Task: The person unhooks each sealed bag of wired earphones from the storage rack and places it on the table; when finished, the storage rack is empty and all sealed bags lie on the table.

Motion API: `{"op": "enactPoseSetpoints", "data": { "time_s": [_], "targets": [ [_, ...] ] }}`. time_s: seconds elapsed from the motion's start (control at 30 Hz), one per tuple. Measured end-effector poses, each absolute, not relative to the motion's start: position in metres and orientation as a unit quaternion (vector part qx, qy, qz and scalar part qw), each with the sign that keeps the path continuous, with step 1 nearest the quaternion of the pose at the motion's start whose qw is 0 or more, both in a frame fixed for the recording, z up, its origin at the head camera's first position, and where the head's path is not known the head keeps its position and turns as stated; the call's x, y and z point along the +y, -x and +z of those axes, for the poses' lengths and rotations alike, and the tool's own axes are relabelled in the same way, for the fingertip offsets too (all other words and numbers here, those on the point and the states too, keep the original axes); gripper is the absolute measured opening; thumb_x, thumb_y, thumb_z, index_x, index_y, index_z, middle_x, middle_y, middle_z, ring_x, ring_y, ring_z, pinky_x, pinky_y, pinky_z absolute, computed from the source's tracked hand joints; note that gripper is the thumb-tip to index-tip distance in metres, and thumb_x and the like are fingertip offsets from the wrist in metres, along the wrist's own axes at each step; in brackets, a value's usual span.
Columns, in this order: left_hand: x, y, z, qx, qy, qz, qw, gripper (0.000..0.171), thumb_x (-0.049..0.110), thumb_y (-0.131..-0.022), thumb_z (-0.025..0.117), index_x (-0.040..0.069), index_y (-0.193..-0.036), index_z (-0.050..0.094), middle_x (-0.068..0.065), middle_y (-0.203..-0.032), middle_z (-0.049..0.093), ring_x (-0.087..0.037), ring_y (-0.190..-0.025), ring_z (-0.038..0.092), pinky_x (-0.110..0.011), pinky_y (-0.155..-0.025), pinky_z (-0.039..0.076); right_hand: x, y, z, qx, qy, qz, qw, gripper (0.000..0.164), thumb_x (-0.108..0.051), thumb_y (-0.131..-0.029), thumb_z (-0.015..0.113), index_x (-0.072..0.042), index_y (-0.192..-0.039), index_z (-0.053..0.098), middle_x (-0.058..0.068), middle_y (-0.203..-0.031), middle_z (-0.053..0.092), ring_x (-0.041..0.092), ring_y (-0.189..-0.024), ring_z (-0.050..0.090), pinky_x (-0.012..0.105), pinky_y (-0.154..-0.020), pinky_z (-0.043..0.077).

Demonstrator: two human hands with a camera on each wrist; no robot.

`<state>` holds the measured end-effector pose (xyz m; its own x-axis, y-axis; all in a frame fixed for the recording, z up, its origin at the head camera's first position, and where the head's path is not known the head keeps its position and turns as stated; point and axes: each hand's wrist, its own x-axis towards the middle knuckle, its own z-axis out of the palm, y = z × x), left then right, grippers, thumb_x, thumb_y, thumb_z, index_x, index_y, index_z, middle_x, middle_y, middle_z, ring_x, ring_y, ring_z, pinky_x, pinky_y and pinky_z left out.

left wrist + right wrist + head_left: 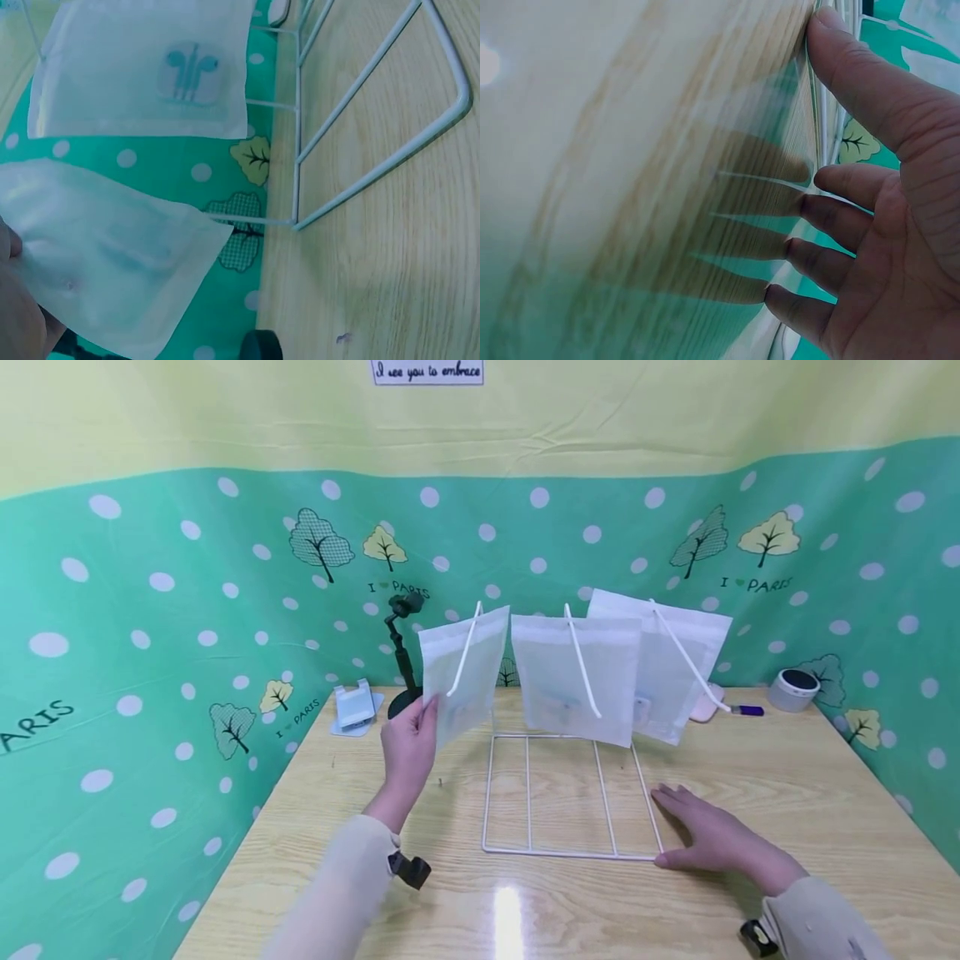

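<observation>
My left hand point(408, 747) pinches the lower left edge of a frosted white pouch point(465, 668), which hangs on a prong of a white wire rack point(547, 853). Something faint shows through that pouch. Beside it hang a middle pouch point(551, 668) and a right-hand pouch point(678, 693) on their own slanting prongs. Through a neighbouring pouch point(112, 97) in the left wrist view I see wired earphones point(191, 75). My right hand point(708, 839) lies at the right side of the rack's base, fingers spread and fingertips at the tabletop, thumb at the front corner.
At the back left of the wooden table point(315, 852) stand a pale blue phone stand point(355, 706) and a black jointed stand point(402, 660). A pink-white rounded object point(705, 703), a purple marker point(747, 711) and a white round speaker point(793, 691) sit at the back right.
</observation>
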<state>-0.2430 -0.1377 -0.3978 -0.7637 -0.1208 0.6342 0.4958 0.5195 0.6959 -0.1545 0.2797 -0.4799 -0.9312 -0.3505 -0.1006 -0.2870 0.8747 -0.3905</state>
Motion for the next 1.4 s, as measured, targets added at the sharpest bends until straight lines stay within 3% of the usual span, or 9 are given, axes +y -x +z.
{"op": "enactPoseSetpoints", "data": {
  "time_s": [0.13, 0.3, 0.53, 0.63, 0.83, 1.03, 1.13, 1.4],
  "targets": [
    [-0.134, 0.234, -0.4, -0.804, 0.127, -0.46, 0.356, 0.025, 0.02, -0.099, 0.059, 0.001, -0.1, 0.074, -0.014, -0.076, 0.071, -0.021, -0.068, 0.07, -0.031, -0.054, 0.056, 0.28, 0.154, -0.48, 0.964, 0.169, -0.189, 0.081, 0.105, -0.062, -0.067, 0.078, 0.005, -0.141, 0.044, 0.032, -0.144, 0.039, 0.058, -0.129, 0.033, 0.069, -0.1, 0.032],
    [-0.133, 0.222, -0.401, -0.803, 0.131, -0.442, 0.377, 0.024, 0.019, -0.099, 0.059, 0.0, -0.103, 0.074, -0.017, -0.092, 0.073, -0.026, -0.078, 0.073, -0.038, -0.06, 0.06, 0.28, 0.153, -0.481, 0.963, 0.17, -0.192, 0.08, 0.105, -0.062, -0.067, 0.078, 0.005, -0.141, 0.045, 0.032, -0.144, 0.039, 0.058, -0.13, 0.033, 0.069, -0.1, 0.032],
    [-0.134, 0.204, -0.4, -0.802, 0.136, -0.427, 0.395, 0.023, 0.017, -0.097, 0.061, -0.001, -0.103, 0.073, -0.02, -0.096, 0.072, -0.032, -0.085, 0.072, -0.042, -0.064, 0.059, 0.281, 0.154, -0.48, 0.964, 0.168, -0.189, 0.08, 0.105, -0.062, -0.067, 0.078, 0.004, -0.141, 0.045, 0.031, -0.145, 0.039, 0.058, -0.129, 0.033, 0.069, -0.1, 0.032],
    [-0.136, 0.195, -0.399, -0.799, 0.125, -0.458, 0.369, 0.025, 0.021, -0.098, 0.06, 0.001, -0.105, 0.073, -0.017, -0.099, 0.073, -0.029, -0.088, 0.072, -0.041, -0.065, 0.059, 0.28, 0.153, -0.48, 0.964, 0.168, -0.19, 0.081, 0.105, -0.063, -0.067, 0.078, 0.004, -0.142, 0.044, 0.031, -0.145, 0.039, 0.058, -0.129, 0.033, 0.069, -0.1, 0.032],
    [-0.144, 0.182, -0.398, -0.765, 0.089, -0.578, 0.27, 0.025, 0.023, -0.097, 0.061, 0.003, -0.105, 0.073, -0.011, -0.099, 0.074, -0.024, -0.09, 0.071, -0.037, -0.071, 0.059, 0.28, 0.152, -0.479, 0.963, 0.17, -0.196, 0.073, 0.105, -0.063, -0.067, 0.077, 0.0, -0.143, 0.044, 0.031, -0.145, 0.039, 0.058, -0.13, 0.032, 0.07, -0.1, 0.032],
    [-0.151, 0.175, -0.397, -0.741, 0.049, -0.647, 0.175, 0.026, 0.02, -0.098, 0.06, -0.002, -0.109, 0.069, -0.015, -0.107, 0.071, -0.018, -0.092, 0.07, -0.032, -0.076, 0.058, 0.281, 0.15, -0.48, 0.962, 0.178, -0.196, 0.068, 0.101, -0.066, -0.068, 0.074, -0.004, -0.144, 0.047, 0.032, -0.145, 0.038, 0.059, -0.129, 0.033, 0.07, -0.099, 0.032],
    [-0.156, 0.172, -0.397, -0.725, 0.04, -0.674, 0.138, 0.028, 0.018, -0.098, 0.059, -0.006, -0.112, 0.067, -0.011, -0.106, 0.072, -0.017, -0.092, 0.07, -0.034, -0.078, 0.057, 0.281, 0.15, -0.48, 0.962, 0.179, -0.195, 0.069, 0.101, -0.066, -0.069, 0.074, -0.005, -0.144, 0.047, 0.032, -0.145, 0.039, 0.059, -0.129, 0.033, 0.071, -0.098, 0.033],
    [-0.172, 0.162, -0.396, -0.706, 0.059, -0.7, 0.095, 0.031, 0.015, -0.099, 0.057, -0.011, -0.116, 0.06, 0.005, -0.103, 0.072, -0.019, -0.096, 0.069, -0.038, -0.082, 0.057, 0.28, 0.15, -0.481, 0.96, 0.186, -0.199, 0.062, 0.098, -0.065, -0.071, 0.073, -0.006, -0.144, 0.046, 0.03, -0.146, 0.038, 0.058, -0.129, 0.033, 0.07, -0.098, 0.033]
  ]
}}
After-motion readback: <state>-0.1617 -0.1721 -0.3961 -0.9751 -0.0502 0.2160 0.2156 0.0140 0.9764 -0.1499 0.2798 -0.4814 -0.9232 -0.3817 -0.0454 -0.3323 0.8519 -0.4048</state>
